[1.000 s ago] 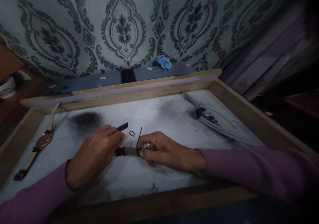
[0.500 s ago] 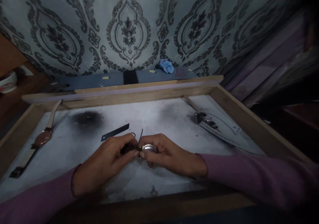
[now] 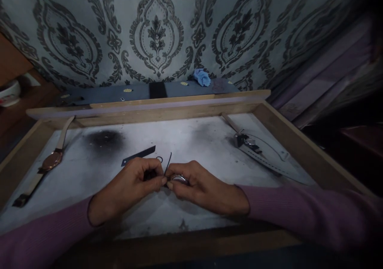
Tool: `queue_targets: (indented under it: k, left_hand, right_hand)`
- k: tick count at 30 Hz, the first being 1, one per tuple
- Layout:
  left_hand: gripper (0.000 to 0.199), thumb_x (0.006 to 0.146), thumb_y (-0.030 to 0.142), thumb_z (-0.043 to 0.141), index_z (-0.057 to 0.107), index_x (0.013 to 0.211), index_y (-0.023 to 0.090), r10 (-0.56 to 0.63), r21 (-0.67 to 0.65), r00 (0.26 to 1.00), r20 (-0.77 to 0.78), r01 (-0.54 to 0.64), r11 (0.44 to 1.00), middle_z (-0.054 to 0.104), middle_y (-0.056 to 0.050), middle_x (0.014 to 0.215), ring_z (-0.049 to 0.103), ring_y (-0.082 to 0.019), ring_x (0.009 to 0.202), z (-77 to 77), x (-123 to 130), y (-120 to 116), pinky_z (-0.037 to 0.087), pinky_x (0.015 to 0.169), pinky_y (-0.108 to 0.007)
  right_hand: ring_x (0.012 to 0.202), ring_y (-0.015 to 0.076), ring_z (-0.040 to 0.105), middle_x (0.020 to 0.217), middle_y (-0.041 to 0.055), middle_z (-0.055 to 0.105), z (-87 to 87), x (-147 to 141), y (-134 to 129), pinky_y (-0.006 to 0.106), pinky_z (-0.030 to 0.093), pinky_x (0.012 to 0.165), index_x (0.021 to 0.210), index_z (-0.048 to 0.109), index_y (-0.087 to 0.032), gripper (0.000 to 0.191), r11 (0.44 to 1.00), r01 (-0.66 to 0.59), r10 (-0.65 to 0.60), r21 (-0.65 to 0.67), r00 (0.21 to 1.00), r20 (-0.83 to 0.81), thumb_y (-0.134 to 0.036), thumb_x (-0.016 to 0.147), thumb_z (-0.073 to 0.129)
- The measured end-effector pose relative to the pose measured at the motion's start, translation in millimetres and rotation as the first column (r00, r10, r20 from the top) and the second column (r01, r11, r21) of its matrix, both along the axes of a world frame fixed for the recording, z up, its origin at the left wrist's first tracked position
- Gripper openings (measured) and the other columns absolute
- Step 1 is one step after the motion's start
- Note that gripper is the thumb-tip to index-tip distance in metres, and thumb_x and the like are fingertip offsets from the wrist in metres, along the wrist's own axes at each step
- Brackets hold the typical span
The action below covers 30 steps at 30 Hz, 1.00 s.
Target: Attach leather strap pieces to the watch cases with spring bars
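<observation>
My right hand [image 3: 203, 189] is closed round a silver, round-cased watch [image 3: 180, 178], and its fingers cover much of the case. My left hand [image 3: 128, 191] pinches at the watch's left edge, fingertips almost meeting those of the right. What lies inside the left pinch is dark and mostly hidden. A thin dark strip [image 3: 168, 163] sticks up between the two hands. Just beyond the left knuckles lie a flat dark blade [image 3: 140, 155] with a hole at one end and a small black ring [image 3: 159, 158].
Wooden walls [image 3: 155, 117] frame the white work surface. A rose-gold watch [image 3: 51, 161] with a pale strap lies on the left. Another watch [image 3: 249, 142] rests at the right by a clear, curved plastic piece [image 3: 269, 165]. Behind the frame sits a crumpled blue cloth [image 3: 202, 77].
Both hands stay together at the watch, which has tilted so its shiny face shows narrower. The left fingers have shifted slightly, and more of the black ring shows. The view has moved a little.
</observation>
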State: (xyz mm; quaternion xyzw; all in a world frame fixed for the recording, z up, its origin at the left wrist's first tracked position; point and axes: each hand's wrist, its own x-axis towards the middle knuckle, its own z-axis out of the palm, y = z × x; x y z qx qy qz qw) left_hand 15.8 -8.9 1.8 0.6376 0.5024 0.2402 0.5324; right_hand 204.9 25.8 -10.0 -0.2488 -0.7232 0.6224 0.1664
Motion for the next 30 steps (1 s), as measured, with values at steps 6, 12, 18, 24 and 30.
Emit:
queue_targets:
  k: [6,12,18,24,30]
  left_hand:
    - [0.019,0.079,0.026,0.055,0.052,0.064,0.016,0.018,-0.009,1.0,-0.013,-0.018,1.0,0.042,0.005,0.058,0.037,-0.01,0.056,0.1,2.1,-0.6,0.028,0.051,-0.022]
    - [0.02,0.08,0.026,0.055,0.052,0.063,0.016,0.008,-0.015,1.0,-0.019,-0.008,1.0,0.045,0.005,0.058,0.039,-0.01,0.057,-0.9,1.6,-0.9,0.03,0.053,-0.022]
    - [0.017,0.081,0.025,0.054,0.054,0.066,0.016,0.012,0.029,1.0,-0.026,-0.012,1.0,0.05,0.003,0.062,0.045,-0.012,0.061,-1.2,0.3,-2.3,0.035,0.058,-0.023]
    - [0.018,0.081,0.026,0.053,0.057,0.067,0.015,0.007,0.038,0.999,-0.032,-0.006,0.999,0.052,0.003,0.062,0.046,-0.012,0.062,3.0,-0.2,-1.2,0.036,0.058,-0.024]
    - [0.014,0.08,0.024,0.055,0.059,0.07,0.015,0.009,-0.003,0.999,-0.034,-0.009,1.0,0.053,0.003,0.064,0.045,-0.012,0.062,6.4,-1.4,-0.6,0.034,0.057,-0.023]
  right_hand:
    - [0.055,0.0072,0.034,0.061,-0.0056,0.041,-3.8,-1.4,-0.1,0.021,0.029,0.05,0.076,0.055,-0.015,0.01,0.994,0.01,-0.015,0.109,0.998,0.054,-0.012,0.083,0.047]
    - [0.054,0.007,0.037,0.062,-0.0048,0.046,-3.3,-1.1,0.9,0.02,0.031,0.05,0.08,0.056,-0.014,0.009,0.998,-0.005,0.001,0.061,0.999,0.053,-0.013,0.083,0.048]
    - [0.057,0.0079,0.045,0.061,-0.004,0.049,-2.6,0.7,5.9,0.02,0.037,0.054,0.079,0.054,-0.014,0.009,0.985,-0.062,0.062,-0.158,0.998,-0.006,-0.02,0.085,0.052]
    - [0.059,0.0077,0.049,0.064,-0.004,0.051,-7.3,0.8,9.3,0.02,0.04,0.057,0.085,0.057,-0.013,0.008,0.969,-0.077,0.069,-0.235,0.997,-0.041,-0.021,0.085,0.056]
    - [0.06,0.0076,0.052,0.067,-0.0035,0.054,-9.7,0.7,11.3,0.021,0.043,0.06,0.085,0.057,-0.013,0.008,0.952,-0.079,0.062,-0.296,0.996,-0.066,-0.02,0.083,0.06]
